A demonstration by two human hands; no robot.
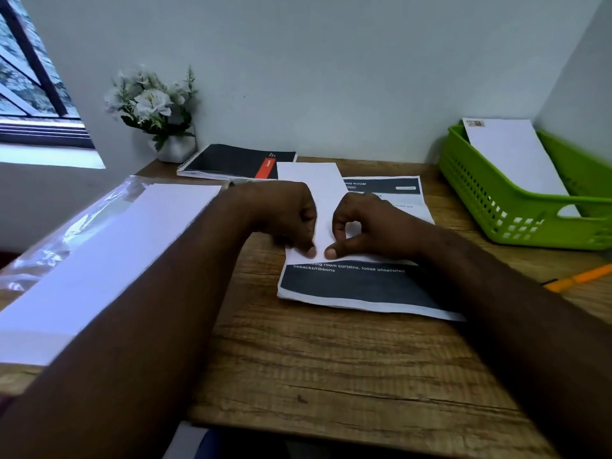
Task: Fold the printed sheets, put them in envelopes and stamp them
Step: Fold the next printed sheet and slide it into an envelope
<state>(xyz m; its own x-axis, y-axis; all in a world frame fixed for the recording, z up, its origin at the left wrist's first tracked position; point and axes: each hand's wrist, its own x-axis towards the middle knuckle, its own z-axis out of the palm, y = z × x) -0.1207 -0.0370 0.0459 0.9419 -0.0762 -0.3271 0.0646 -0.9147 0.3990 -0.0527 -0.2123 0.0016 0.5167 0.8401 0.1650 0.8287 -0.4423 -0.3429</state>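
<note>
both hands (288, 217) (361, 226) pinch the folded sheet (323, 197) with curled fingers; align edges, then crease along the fold on the desk (331, 359).

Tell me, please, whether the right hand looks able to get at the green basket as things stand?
Probably yes. The green basket stands on the desk to the right of the right hand, with only bare wood between them. That hand would first have to let go of the folded sheet.
</note>
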